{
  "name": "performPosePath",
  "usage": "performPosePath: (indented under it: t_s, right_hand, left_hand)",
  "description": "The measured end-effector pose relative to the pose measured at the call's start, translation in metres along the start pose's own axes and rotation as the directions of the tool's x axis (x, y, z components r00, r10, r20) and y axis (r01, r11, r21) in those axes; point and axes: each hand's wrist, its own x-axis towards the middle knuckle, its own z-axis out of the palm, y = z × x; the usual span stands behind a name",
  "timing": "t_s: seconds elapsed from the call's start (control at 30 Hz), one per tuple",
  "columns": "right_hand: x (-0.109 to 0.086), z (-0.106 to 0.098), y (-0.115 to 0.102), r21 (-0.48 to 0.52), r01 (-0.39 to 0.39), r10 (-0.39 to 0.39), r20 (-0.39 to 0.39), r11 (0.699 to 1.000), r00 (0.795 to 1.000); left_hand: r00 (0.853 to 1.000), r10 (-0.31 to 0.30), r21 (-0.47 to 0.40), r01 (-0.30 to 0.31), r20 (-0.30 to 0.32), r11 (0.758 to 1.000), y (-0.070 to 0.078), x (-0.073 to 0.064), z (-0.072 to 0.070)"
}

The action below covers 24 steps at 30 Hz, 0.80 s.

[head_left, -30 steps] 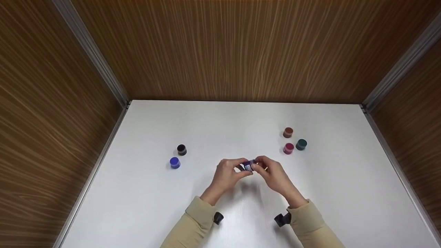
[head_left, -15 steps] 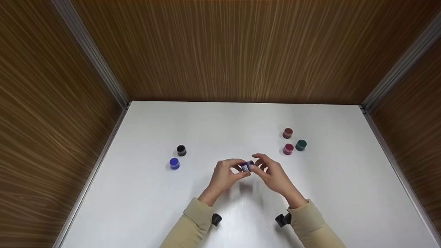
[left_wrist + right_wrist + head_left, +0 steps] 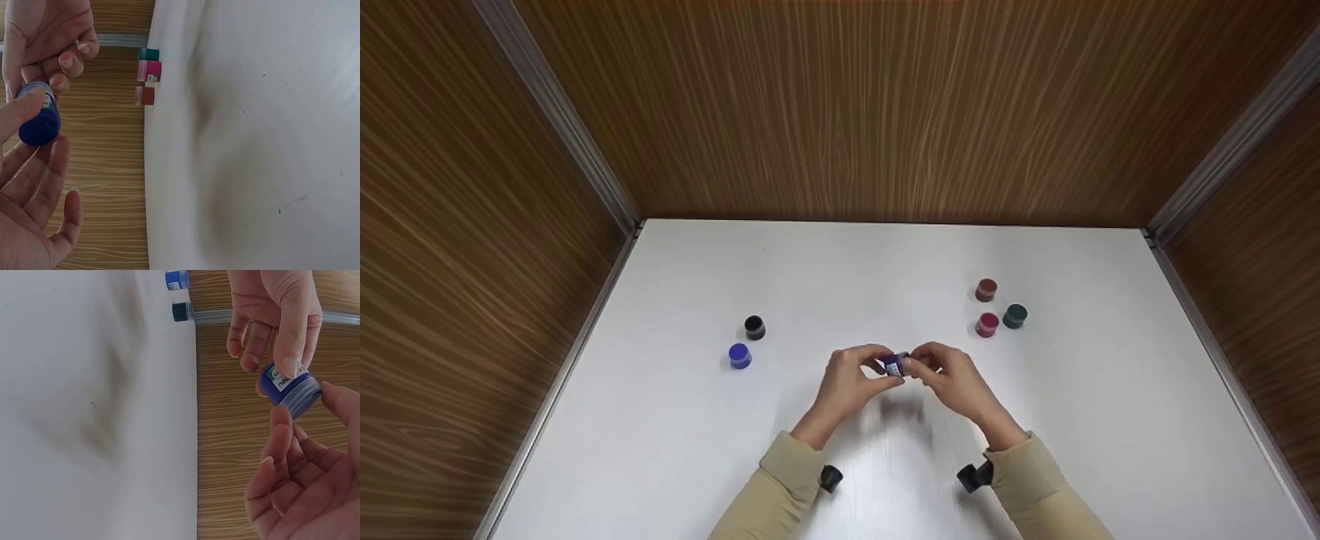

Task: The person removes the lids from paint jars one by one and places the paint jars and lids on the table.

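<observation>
- Your blue jar [image 3: 894, 365] has a white-green label [image 3: 282, 383], clear end [image 3: 301, 397].
- It's at two o'clock from your left hand [image 3: 847, 382], ten from your right hand [image 3: 957, 384]; both pinch it.

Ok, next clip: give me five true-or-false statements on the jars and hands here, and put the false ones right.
1. The left hand and right hand both hold the held jar. True.
2. The held jar is standing on the table. False: it is lifted above the table.
3. The blue jar stands nearer the person than the black jar. True.
4. The black jar stands to the right of both hands. False: it stands to their left.
5. Of the red-brown jar, pink jar and green jar, the green one is furthest right. True.
</observation>
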Motion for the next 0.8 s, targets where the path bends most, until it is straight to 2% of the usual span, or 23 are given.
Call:
performPosePath:
  t_s: [0.33, 0.63, 0.8]
  right_hand:
    - [-0.0003, 0.0005, -0.0002, -0.024, 0.013, -0.013, 0.004, 1.000, 1.000]
    - [0.0021, 0.0026, 0.0013, 0.002, -0.045, 0.045, 0.002, 0.999, 0.999]
    - [0.0009, -0.0003, -0.0065, 0.015, -0.017, 0.017, 0.029, 1.000, 0.999]
  left_hand:
    - [0.999, -0.048, -0.029, 0.049, 0.018, 0.998, -0.0004, -0.0023, -0.0008]
    - [0.999, -0.033, -0.023, 0.033, 0.009, 0.999, -0.0023, -0.0027, 0.0003]
    - [0.999, -0.035, -0.036, 0.036, 0.014, 0.999, -0.0022, -0.0023, -0.0003]
